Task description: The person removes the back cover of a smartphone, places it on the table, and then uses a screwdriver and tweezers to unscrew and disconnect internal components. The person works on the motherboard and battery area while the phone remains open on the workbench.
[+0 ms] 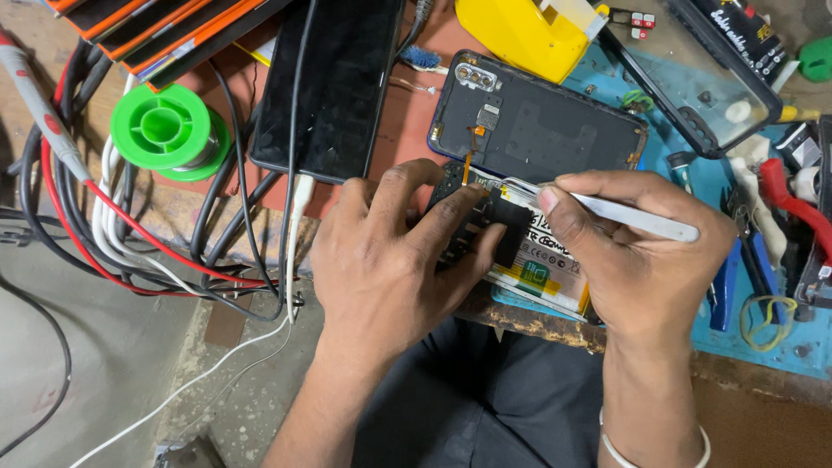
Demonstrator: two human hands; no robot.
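Observation:
An opened phone [537, 260] with its battery showing lies at the bench's near edge. My left hand [390, 260] presses on its upper part, thumb and fingers pinching a black inner piece [507, 221]. Metal tweezers [637, 218] are gripped in my right hand [641, 251], their tip resting at the phone's top edge near an orange flex ribbon [468, 160]. The phone's detached dark back cover [537, 126] lies just behind, camera cutout at its upper left.
A black phone [334, 82] with a white cable plugged in lies at centre back. A green solder spool [169, 130], tangled red, black and white wires [130, 243], a yellow tape dispenser [520, 30], and blue mat [780, 338] with hand tools surround the work.

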